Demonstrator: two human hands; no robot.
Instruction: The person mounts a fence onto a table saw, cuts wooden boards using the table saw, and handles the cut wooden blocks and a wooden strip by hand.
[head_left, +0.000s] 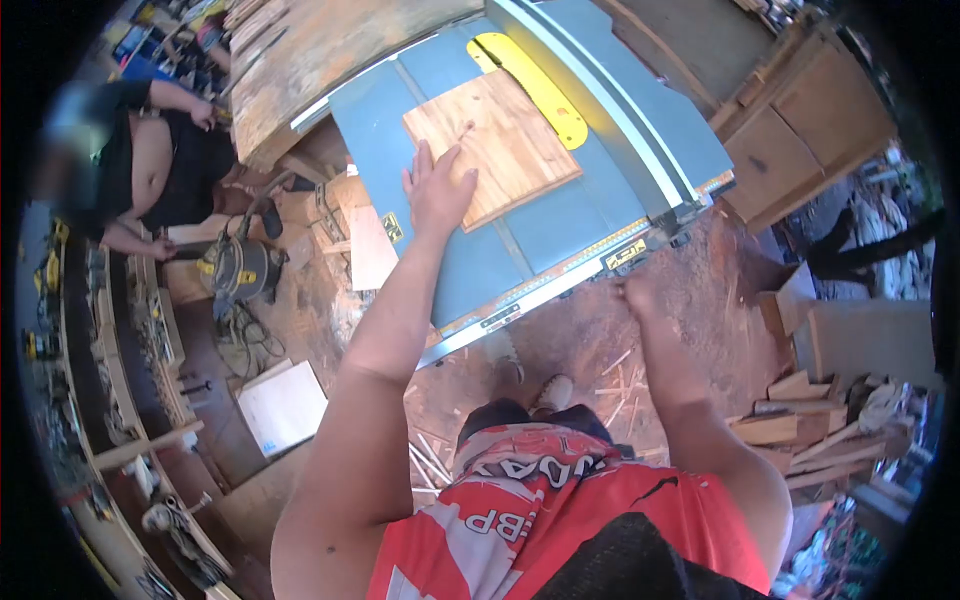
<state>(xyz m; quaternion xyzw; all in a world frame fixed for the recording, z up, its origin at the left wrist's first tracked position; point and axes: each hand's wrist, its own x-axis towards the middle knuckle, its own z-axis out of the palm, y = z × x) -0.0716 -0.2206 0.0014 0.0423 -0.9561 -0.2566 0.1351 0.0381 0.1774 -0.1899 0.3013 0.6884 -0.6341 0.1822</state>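
A square wooden board lies flat on the blue table of a table saw. My left hand rests on the board's left edge with its fingers spread. Beside the board's upper right side is a yellow insert plate, and the long metal fence runs to the right of it. My right hand is at the saw's front edge, just below the front rail; its fingers are mostly hidden under the rail, so its grip does not show.
Another person stands at the left near a shop vacuum. Shelves line the left side. A white board and wood strips lie on the floor. Scrap wood and a wooden cabinet are at the right.
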